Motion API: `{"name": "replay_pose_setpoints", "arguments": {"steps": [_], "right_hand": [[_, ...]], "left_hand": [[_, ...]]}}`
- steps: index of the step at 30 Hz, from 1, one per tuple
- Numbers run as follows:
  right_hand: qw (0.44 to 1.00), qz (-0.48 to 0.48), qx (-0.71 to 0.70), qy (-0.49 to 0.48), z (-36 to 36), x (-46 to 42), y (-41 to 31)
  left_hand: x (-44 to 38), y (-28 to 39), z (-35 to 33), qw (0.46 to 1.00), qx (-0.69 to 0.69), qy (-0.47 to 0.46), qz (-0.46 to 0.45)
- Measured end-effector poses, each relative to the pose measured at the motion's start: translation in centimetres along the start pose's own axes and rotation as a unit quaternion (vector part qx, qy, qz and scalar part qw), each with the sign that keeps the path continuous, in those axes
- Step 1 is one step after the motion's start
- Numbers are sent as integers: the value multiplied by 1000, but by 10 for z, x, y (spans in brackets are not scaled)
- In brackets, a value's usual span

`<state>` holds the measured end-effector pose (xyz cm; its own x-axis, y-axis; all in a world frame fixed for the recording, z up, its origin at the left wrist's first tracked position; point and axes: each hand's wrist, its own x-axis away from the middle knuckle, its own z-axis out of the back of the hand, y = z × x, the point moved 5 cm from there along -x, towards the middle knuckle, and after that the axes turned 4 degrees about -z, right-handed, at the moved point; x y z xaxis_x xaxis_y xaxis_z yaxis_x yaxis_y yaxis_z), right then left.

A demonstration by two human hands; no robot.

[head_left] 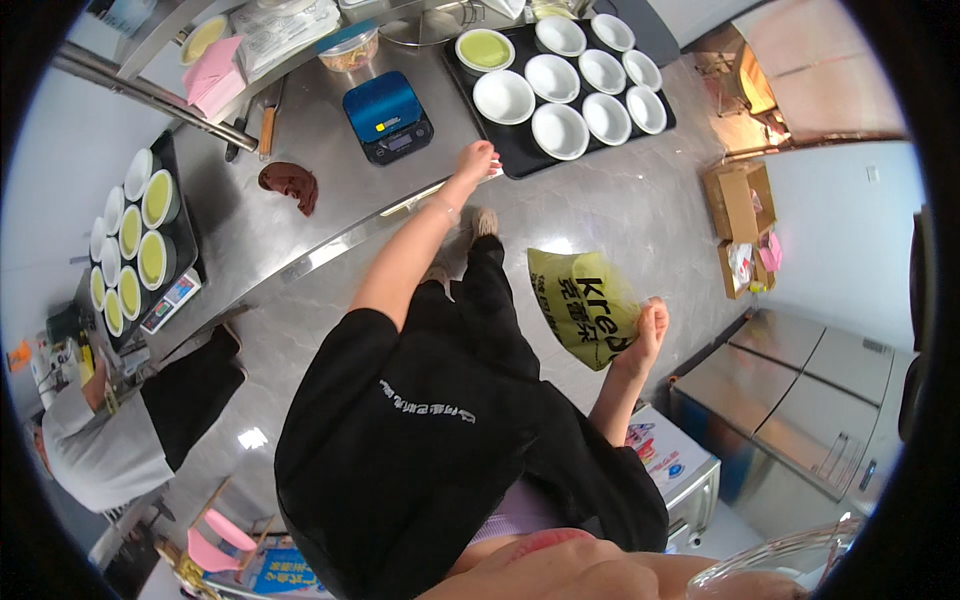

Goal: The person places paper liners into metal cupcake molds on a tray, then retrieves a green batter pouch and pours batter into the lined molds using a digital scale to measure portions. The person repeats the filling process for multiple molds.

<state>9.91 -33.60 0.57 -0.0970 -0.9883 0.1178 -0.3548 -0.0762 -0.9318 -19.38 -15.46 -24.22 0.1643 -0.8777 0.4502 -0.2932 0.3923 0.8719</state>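
Observation:
My right hand [651, 330] grips one edge of a yellow-green plastic bag [574, 304] with large black print; it hangs above the floor, apart from the table. My left hand [478, 161] reaches to the front edge of the stainless steel worktop [330, 202], by the near corner of a black tray [517, 161]. Its fingers are curled, and whether they hold anything is unclear. White round cups [560, 131] stand in rows on that tray. One cup at the far left corner holds a pale green filling [482, 49]. Left of the tray lies a digital kitchen scale [388, 116].
A brown soft mass [291, 186] and a wooden-handled tool [267, 131] lie on the worktop. Another tray of green-filled cups [155, 259] is at left, by a second scale [171, 300]. A co-worker [112, 442] stands lower left. Cardboard boxes [739, 199] and a steel cabinet [810, 390] are at right.

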Motion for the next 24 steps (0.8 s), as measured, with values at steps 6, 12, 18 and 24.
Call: {"name": "replay_pose_setpoints", "arguments": {"steps": [6,12,18,24], "right_hand": [[995,-15,25,-100,-1,-120,-10],[970,-64,75,-224,-27,-213,-28],[949,-76,105,-286,-62,-261,-36],[938,-72,146,-305,-85,-276,-31]], "left_hand": [[-82,-26,-20,984,65,158,56],[-77,-17,-23,962,75,261,35],[-32,37,10,962,-11,271,-13],[18,69,128,934,5,350,-68]]}}
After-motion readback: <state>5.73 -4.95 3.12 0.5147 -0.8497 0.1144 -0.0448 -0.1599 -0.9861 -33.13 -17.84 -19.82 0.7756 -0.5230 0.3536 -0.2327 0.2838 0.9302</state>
